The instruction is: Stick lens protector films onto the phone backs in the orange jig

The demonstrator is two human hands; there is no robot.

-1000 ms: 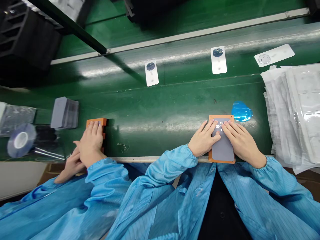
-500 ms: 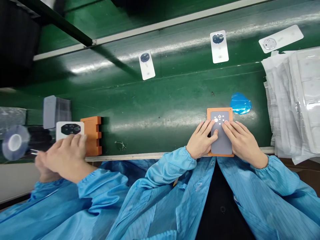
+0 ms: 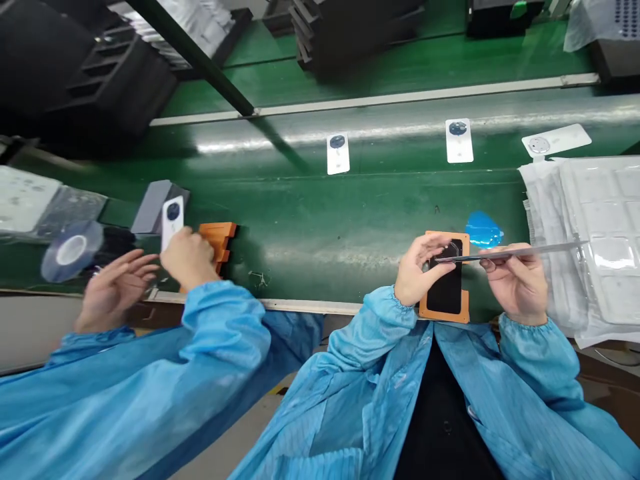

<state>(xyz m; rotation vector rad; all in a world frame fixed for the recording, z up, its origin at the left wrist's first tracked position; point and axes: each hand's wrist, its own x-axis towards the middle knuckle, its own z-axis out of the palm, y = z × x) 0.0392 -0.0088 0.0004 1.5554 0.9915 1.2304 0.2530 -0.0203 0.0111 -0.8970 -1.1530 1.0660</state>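
Factory: green bench, blue smocks

Person's left forearm slanted toward two o'clock, the bare left hand held its thumb lower than its fingers, the right forearm leaned toward eleven o'clock, the bare right hand curled into a pinch

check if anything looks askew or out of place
One white rectangular panel with a silvery disc lies slanted, unlike two straighter white panels with dark discs left of it. A shiny blue plastic film looks loose by the orange rectangular fixture, and thin pale scraps litter the green bench.
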